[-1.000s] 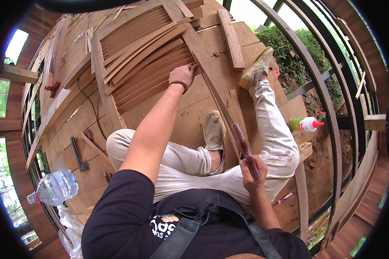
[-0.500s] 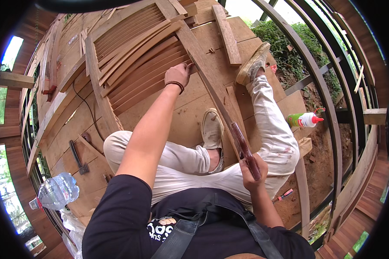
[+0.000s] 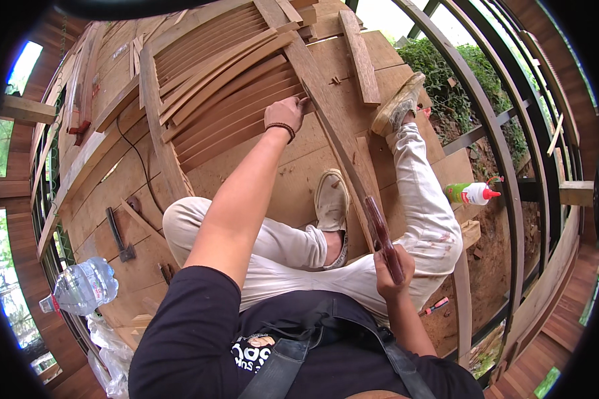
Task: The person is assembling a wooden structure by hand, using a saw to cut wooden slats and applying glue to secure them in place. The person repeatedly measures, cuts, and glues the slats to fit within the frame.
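Note:
My left hand (image 3: 287, 112) reaches far forward, its fingers resting on the end of a curved wooden slat (image 3: 239, 113) where it meets a long diagonal wooden rail (image 3: 333, 116). Several similar slats fan out to the left within a wooden frame (image 3: 154, 113). Close to my lap, my right hand (image 3: 391, 266) is closed around the handle of a dark reddish tool (image 3: 381, 234) that points up along the rail; its head is not clear. I sit on the plank floor with one leg folded and the other stretched out.
A hammer (image 3: 118, 236) lies on the planks at left, a plastic water bottle (image 3: 80, 287) nearer me. A white glue bottle with a green label and red tip (image 3: 471, 193) rests at right by a metal railing (image 3: 496, 133). A loose board (image 3: 359, 56) lies ahead.
The view has shifted slightly, and my left hand stays at the slat's end on the rail. The right hand keeps holding the tool in about the same place.

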A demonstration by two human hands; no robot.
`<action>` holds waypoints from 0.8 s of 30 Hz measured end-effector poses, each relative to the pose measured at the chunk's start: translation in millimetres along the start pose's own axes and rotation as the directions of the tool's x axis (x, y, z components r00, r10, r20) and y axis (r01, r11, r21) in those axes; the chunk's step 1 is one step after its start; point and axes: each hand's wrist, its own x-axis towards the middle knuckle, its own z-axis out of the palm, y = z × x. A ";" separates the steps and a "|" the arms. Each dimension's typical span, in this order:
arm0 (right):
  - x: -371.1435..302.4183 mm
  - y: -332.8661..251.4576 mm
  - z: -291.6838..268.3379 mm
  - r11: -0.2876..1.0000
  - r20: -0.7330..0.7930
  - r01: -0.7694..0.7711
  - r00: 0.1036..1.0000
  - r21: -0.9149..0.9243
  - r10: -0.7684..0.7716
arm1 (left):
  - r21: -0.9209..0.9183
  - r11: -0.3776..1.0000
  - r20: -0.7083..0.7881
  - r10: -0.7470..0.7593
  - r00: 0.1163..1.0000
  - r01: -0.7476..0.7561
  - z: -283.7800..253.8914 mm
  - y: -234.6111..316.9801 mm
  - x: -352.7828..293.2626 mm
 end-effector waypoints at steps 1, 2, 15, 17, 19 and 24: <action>0.6 -0.5 0.1 1.000 -0.001 0.014 1.000 -0.001 -0.014 | -0.010 1.000 -0.028 0.014 1.000 -0.014 1.3 -1.4 0.2; 6.4 4.0 5.1 1.000 0.016 -0.027 1.000 0.002 0.027 | -0.020 0.999 -0.057 0.027 0.998 -0.028 4.6 -5.1 0.5; 39.6 -10.5 3.4 0.837 0.314 -0.360 0.919 0.412 0.240 | -0.043 0.998 0.036 0.044 0.998 -0.043 -0.8 -8.7 3.2; 43.0 5.5 11.9 0.901 0.236 -0.351 0.926 0.255 0.294 | -0.035 0.998 0.044 0.051 0.998 -0.049 0.8 -9.2 5.7; 46.2 7.0 15.4 0.924 0.200 -0.332 0.934 0.188 0.295 | -0.045 0.997 0.050 0.059 0.997 -0.057 -0.2 -10.5 5.3; 46.4 -15.9 22.6 0.988 0.148 -0.141 0.978 -0.060 0.149 | -0.019 1.000 0.066 -0.004 0.998 0.006 -7.9 4.1 2.5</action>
